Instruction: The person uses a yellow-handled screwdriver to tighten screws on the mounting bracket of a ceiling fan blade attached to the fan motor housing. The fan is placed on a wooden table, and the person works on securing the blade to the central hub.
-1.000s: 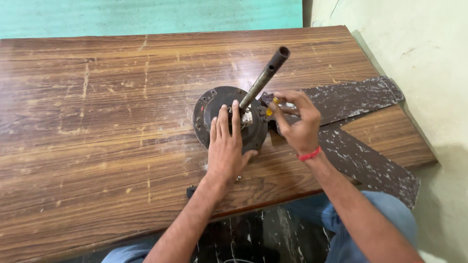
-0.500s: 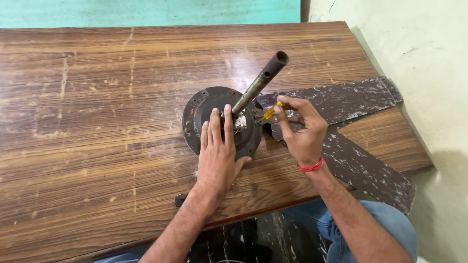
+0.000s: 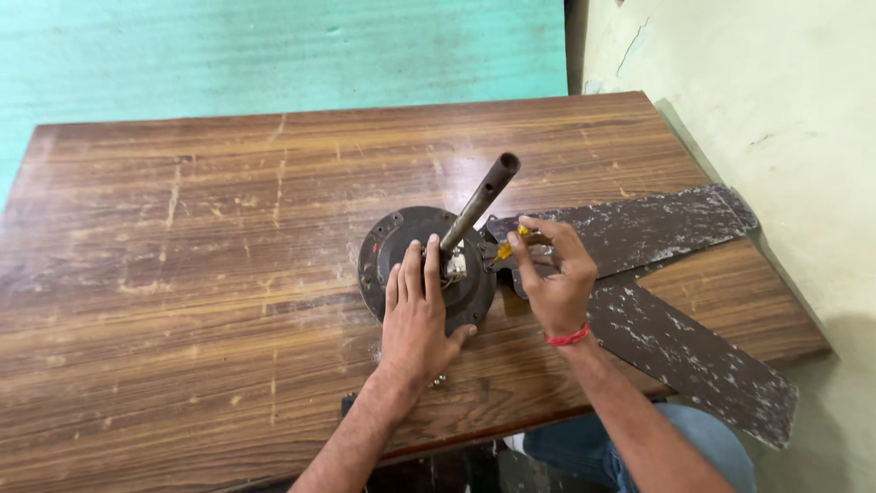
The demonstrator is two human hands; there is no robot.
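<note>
A dark round ceiling-fan motor (image 3: 394,254) lies on the wooden table (image 3: 201,274), with a rusty metal rod (image 3: 481,199) rising from its centre. My left hand (image 3: 417,315) lies flat on the motor housing, fingers pointing at the rod's base. My right hand (image 3: 555,274) pinches a small yellow-handled screwdriver (image 3: 508,245), its tip aimed at the rod's base. Two worn brown fan blades (image 3: 639,228) (image 3: 693,361) stretch out to the right from the motor. A red thread sits on my right wrist.
The blades overhang the table's right and front edges. A pale wall (image 3: 776,110) runs close along the right side. A teal floor (image 3: 274,55) lies beyond the table's far edge. My blue-trousered knee (image 3: 712,447) shows below the front edge.
The view has shifted, so the table and fan sit lower in the picture. My hands stay on the motor and the screwdriver, barely moved against the fan.
</note>
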